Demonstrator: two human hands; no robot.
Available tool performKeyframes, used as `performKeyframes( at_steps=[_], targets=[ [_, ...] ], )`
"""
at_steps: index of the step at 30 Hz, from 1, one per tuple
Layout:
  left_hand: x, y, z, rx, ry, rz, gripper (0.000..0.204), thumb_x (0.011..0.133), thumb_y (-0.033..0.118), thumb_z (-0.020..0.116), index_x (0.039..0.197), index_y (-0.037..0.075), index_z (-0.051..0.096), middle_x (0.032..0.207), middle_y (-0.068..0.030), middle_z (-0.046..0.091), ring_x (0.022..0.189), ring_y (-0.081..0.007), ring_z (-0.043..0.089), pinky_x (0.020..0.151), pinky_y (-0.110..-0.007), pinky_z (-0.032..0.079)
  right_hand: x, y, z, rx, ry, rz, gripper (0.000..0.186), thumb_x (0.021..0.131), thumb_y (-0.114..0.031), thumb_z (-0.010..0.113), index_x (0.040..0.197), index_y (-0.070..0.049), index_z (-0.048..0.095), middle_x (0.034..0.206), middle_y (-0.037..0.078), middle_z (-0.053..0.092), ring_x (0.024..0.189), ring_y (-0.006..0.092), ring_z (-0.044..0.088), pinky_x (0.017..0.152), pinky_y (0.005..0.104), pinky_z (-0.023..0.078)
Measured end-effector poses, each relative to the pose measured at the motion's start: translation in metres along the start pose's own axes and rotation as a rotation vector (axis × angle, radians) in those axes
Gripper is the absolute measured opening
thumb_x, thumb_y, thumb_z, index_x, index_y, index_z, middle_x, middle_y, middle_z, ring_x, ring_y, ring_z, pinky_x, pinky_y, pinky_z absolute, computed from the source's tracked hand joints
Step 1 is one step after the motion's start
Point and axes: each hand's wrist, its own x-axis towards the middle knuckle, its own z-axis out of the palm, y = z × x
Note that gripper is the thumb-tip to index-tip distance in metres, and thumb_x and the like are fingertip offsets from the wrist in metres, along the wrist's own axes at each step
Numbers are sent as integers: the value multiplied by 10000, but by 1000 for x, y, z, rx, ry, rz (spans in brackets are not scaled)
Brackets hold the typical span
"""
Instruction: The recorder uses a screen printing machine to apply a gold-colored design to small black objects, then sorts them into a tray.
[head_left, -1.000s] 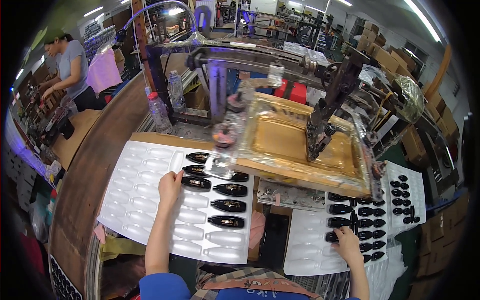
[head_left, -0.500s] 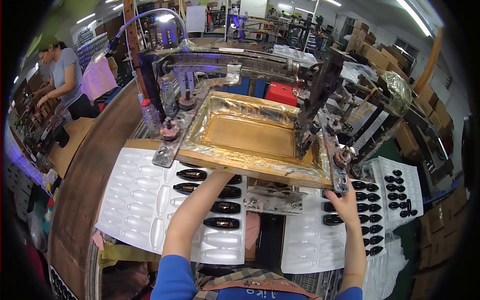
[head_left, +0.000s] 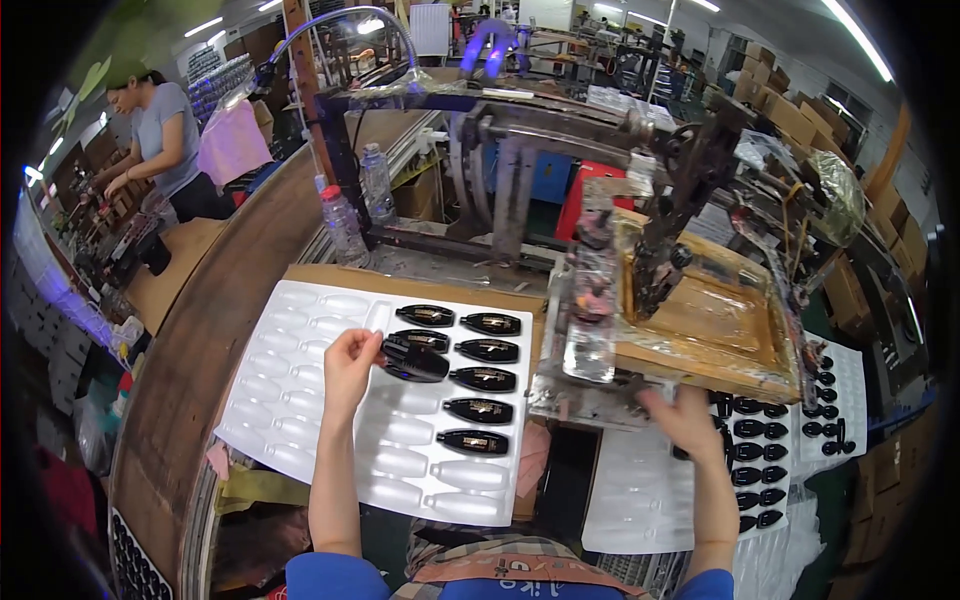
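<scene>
My left hand [head_left: 350, 368] pinches the end of a glossy black bottle-shaped shell [head_left: 415, 362] above the white moulded tray [head_left: 395, 458] on the left. Several like shells [head_left: 480, 379] with gold print lie in that tray's hollows. My right hand [head_left: 685, 422], blurred, is beside the metal fixture [head_left: 560, 400] under the printing frame; its fingers are partly hidden and their grip cannot be made out. The wooden-edged printing frame [head_left: 705, 372], with golden ink inside, stands over to the right.
A second white tray [head_left: 640, 500] lies below my right hand, and small black pieces [head_left: 770, 452] fill trays beyond it. Clear bottles [head_left: 345, 230] stand by the press's left post. A curved wooden bench [head_left: 215, 330] runs along the left, where a co-worker [head_left: 165, 140] stands.
The printing frame has swung right, off the middle. My left hand came out from under it to the left tray, a black shell in its fingers. My right hand moved slightly left and down.
</scene>
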Motion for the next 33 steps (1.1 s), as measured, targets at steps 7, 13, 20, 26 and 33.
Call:
performKeyframes(
  at_steps=[7,13,20,26,33],
  targets=[
    [-25,-47,-28,166,79,-245,259,807,229,579,714,-11,557,566,-26,537,490,-75,500,459,-207,424,-83,58,-27,-208,-267,350,327,707,-162,621,979,1,542,867,140,567,810,295,541,702,342,438],
    [-34,-60,-30,797,180,-137,293,778,249,592,657,-13,545,522,-92,534,465,-196,517,466,-291,413,-112,73,-20,-483,-221,224,421,589,-99,688,975,-22,537,893,121,528,748,303,543,624,365,451],
    [-21,21,48,546,90,371,139,758,111,592,777,-8,524,725,-132,541,620,-239,549,563,-312,438,-113,76,-42,-88,99,500,427,682,-107,669,1047,-24,462,816,101,523,491,153,464,497,255,403],
    [16,29,148,502,-417,603,315,770,167,545,1057,39,515,1004,-141,555,983,-265,499,826,-355,406,-46,29,-41,309,168,184,578,645,-57,658,1178,-37,436,1168,85,442,868,115,490,601,186,413],
    [27,51,150,86,-356,510,226,789,172,576,962,30,543,902,-59,562,829,-138,512,707,-257,426,18,-9,-1,394,8,65,394,719,-219,664,1029,-7,541,890,87,589,856,178,536,788,253,394]
  ],
)
